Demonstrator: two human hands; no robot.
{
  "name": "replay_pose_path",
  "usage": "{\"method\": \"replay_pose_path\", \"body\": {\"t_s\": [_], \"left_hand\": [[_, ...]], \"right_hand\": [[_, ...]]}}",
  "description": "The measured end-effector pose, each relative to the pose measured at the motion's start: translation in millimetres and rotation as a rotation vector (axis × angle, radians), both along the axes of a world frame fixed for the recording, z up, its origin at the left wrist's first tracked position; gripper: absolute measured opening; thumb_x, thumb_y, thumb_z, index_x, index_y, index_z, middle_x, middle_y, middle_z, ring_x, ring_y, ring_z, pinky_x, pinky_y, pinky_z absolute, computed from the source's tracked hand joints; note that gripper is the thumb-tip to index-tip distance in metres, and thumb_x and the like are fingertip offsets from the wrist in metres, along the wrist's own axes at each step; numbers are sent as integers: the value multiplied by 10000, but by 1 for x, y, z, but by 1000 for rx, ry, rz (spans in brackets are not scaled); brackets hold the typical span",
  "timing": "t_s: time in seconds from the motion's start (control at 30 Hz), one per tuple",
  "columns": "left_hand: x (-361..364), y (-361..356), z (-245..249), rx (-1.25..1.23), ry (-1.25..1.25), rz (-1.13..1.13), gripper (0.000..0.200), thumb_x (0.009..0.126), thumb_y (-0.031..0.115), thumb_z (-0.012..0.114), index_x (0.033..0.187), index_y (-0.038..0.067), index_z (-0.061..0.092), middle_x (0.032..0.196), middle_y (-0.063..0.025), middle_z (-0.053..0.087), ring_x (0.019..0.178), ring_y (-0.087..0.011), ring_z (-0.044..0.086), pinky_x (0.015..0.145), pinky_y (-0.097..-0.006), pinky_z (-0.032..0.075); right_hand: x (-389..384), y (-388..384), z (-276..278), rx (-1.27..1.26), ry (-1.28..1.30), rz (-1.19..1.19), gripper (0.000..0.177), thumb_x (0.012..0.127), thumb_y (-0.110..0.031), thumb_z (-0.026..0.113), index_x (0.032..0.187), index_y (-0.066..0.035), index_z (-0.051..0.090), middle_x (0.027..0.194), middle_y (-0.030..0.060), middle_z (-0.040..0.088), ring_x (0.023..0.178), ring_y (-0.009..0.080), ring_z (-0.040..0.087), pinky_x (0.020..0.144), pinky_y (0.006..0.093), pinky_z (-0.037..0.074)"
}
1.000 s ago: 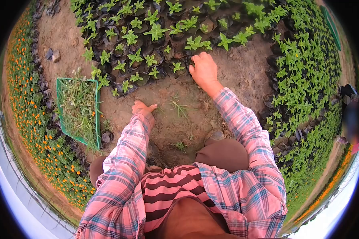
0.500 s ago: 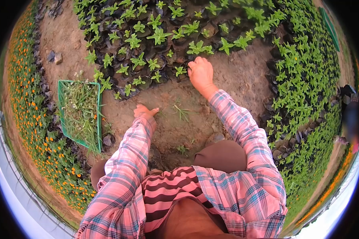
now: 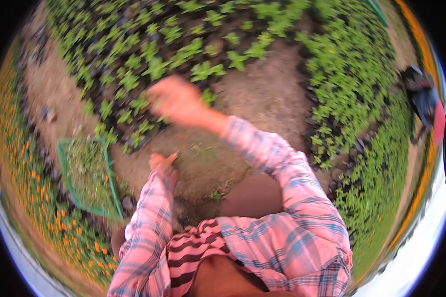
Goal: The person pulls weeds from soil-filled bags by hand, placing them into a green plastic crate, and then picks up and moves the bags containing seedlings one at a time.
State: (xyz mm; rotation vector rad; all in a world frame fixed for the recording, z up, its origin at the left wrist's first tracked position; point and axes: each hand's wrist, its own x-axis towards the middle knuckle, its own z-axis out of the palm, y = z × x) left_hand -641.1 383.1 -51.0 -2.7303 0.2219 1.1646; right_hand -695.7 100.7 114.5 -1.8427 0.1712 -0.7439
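Observation:
Green seedlings in dark plastic bags stand packed together across the top of the view. My right hand is over the near edge of these bags, smeared by motion, so its fingers cannot be made out. Low over the bare soil, my left hand has its thumb spread from the fingers and nothing visible in it. A small grassy weed grows from the soil to the right of my left hand.
A green crate of pulled weeds stands at the left. Orange flowers line the far left. More seedlings fill the right side. Another person is at the far right edge. Small stones lie at the upper left.
My right hand has moved left along the edge of the seedlings, away from the bag it was touching. The whole view has shifted and tilted, and the other person shows more fully.

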Motion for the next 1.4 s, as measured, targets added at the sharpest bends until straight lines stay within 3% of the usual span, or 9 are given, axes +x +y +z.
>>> {"method": "replay_pose_path", "body": {"t_s": [0.03, 0.1, 0.27, 0.53, 0.77, 0.9, 1.07, 1.2, 1.4], "left_hand": [[4, 2, -2, -1, 32, 3, 1115, 563, 652, 775, 1253, -131, 383, 1273, -255, 504, 1178, -369, 514, 962, -425, 445], [4, -6, 15, -79, 76, -73, 1115, 575, 638, 777, 1277, -122, 362, 1284, -262, 492, 1187, -386, 502, 975, -431, 438], [-1, -26, 36, 90, 11, 118, 1069, 599, 563, 810, 1316, -77, 342, 1287, -272, 485, 1185, -399, 503, 990, -463, 428], [1, -30, 43, 85, 26, 134, 1084, 589, 536, 831, 1331, -69, 324, 1312, -277, 468, 1209, -398, 487, 1000, -470, 421], [6, -19, 26, 88, 47, 112, 1111, 571, 559, 830, 1336, -64, 316, 1333, -279, 447, 1225, -400, 471, 1007, -463, 414], [3, -31, 40, 109, 47, 173, 1103, 570, 562, 829, 1333, -52, 322, 1343, -274, 433, 1223, -402, 470, 1001, -463, 418], [1, -36, 45, 149, 67, 206, 1072, 578, 553, 830, 1321, -41, 336, 1343, -256, 438, 1222, -402, 469, 989, -464, 428], [0, -28, 49, 111, 66, 180, 1061, 580, 543, 834, 1320, -37, 343, 1342, -247, 447, 1220, -396, 475, 988, -469, 429], [-2, -30, 46, 72, 35, 162, 894, 693, 452, 798, 1289, -75, 390, 1278, -266, 508, 1176, -384, 519, 976, -434, 431]], "right_hand": [[-3, 11, 35, 396, 82, 353, 334, 775, -91, 639, 1100, -28, 595, 1030, 115, 607, 907, 248, 605, 799, 347, 501], [-5, 11, 22, 180, 64, 192, 286, 772, -94, 638, 1053, -41, 623, 1042, 111, 604, 904, 246, 608, 797, 354, 503], [-108, -78, -70, -40, 315, -647, 159, 792, -93, 598, 940, -44, 631, 942, 142, 616, 916, 317, 583, 826, 417, 481], [-243, -166, -81, -264, 824, -1229, 532, 815, -91, 628, 1290, -5, 406, 1103, 253, 484, 958, 399, 566, 818, 445, 486], [-246, -220, -133, -403, 979, -1259, 233, 798, -172, 659, 914, -6, 543, 842, 234, 613, 798, 415, 598, 718, 485, 480], [-257, -213, -125, -473, 785, -1064, 144, 782, -130, 649, 779, -32, 544, 747, 197, 607, 748, 389, 583, 723, 461, 481], [-234, -160, -72, 387, 590, -675, 109, 838, -83, 682, 837, -34, 584, 724, 21, 586, 501, 55, 575, 378, 227, 419], [-189, -136, -43, -282, 524, -293, 131, 781, -76, 675, 853, -31, 576, 753, 83, 573, 672, 215, 610, 599, 333, 504], [-156, -121, -94, -517, 622, 57, 134, 783, -120, 605, 894, -58, 563, 838, 126, 558, 815, 331, 600, 703, 423, 505]]}}
